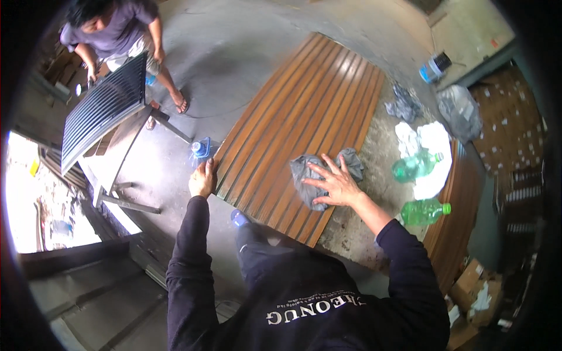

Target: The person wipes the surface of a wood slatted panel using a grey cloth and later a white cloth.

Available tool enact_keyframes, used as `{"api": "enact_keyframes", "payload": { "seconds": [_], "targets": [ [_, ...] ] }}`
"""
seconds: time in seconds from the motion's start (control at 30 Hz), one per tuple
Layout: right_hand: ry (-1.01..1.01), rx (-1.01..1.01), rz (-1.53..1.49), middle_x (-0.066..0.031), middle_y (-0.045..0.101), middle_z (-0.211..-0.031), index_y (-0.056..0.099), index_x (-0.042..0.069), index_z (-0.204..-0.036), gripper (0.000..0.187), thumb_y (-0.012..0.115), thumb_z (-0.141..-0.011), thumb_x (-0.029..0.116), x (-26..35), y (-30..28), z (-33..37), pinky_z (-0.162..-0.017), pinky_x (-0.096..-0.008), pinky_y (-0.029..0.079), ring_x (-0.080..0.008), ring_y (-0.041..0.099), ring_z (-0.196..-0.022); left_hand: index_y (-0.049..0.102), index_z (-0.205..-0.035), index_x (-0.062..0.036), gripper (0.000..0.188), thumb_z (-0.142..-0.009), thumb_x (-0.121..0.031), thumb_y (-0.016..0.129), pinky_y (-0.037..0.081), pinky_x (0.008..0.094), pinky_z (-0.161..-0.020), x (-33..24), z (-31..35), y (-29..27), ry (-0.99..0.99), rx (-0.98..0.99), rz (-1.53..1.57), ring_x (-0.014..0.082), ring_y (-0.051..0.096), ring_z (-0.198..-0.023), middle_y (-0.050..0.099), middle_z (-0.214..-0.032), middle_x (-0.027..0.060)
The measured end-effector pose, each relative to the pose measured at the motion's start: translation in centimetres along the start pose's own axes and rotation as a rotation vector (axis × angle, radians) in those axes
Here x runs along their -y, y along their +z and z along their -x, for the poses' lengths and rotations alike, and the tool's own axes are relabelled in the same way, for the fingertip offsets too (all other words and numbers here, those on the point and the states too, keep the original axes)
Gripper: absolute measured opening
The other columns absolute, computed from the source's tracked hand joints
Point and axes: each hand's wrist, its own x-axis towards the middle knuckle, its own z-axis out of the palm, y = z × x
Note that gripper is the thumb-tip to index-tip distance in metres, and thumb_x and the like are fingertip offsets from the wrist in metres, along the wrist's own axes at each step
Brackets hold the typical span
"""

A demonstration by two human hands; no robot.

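Note:
A brown slatted wooden panel point(281, 117) with dark grooves lies in front of me on a worn work surface. On its near right part, my right hand point(336, 184) presses flat with the fingers spread over a crumpled grey cloth point(305, 188). Part of the cloth sticks out beyond the fingers toward the panel's right edge. My left hand point(203, 179) grips the panel's left edge near the close corner, fingers bent; the fingertips are partly hidden.
Two green plastic bottles point(422, 212) lie right of the panel, by white cloth point(430, 140). A blue bottle point(201, 147) stands beyond my left hand. At the far left, a person point(117, 29) works at a dark slatted panel point(108, 105) on a stand. Cardboard point(468, 286) sits lower right.

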Motion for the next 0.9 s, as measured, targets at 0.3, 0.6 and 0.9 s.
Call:
{"api": "enact_keyframes", "payload": {
  "seconds": [0.3, 0.6, 0.9],
  "targets": [
    [-0.065, -0.359, -0.086, -0.0022, 0.055, -0.098, 0.068, 0.023, -0.093, 0.035, 0.066, -0.071, 0.05, 9.4, 1.9, -4.6, -0.073, -0.0357, 0.039, -0.0214, 0.052, -0.089, 0.064, -0.081, -0.0044, 0.06, -0.089, -0.057, 0.036, 0.045, 0.0467, -0.076, -3.0, 0.6, -2.7, -0.111, 0.021, 0.086, 0.0395, 0.059, -0.086, 0.062, -0.079, 0.0226],
    [0.299, -0.376, -0.062, -0.0059, 0.055, -0.087, 0.057, 0.015, -0.096, 0.037, 0.075, -0.065, 0.026, -0.6, 0.1, -7.1, -0.065, -0.0377, 0.049, -0.0255, 0.058, -0.079, 0.064, -0.086, -0.0058, 0.062, -0.088, -0.06, 0.034, 0.046, 0.0432, -0.078, -3.7, 0.6, -2.9, -0.129, 0.087, 0.101, 0.0369, 0.06, -0.09, 0.064, -0.087, 0.0205],
    [-0.11, -0.177, -0.319, -0.0047, 0.052, -0.075, 0.063, 0.019, -0.082, 0.022, 0.071, -0.063, 0.026, 11.3, 1.2, -2.6, -0.06, -0.0373, 0.048, -0.0247, 0.057, -0.071, 0.063, -0.087, -0.0047, 0.061, -0.088, -0.059, 0.036, 0.046, 0.0441, -0.079, -4.3, 1.2, -3.0, -0.133, 0.123, 0.057, 0.0376, 0.06, -0.089, 0.064, -0.086, 0.0219]
  ]
}}
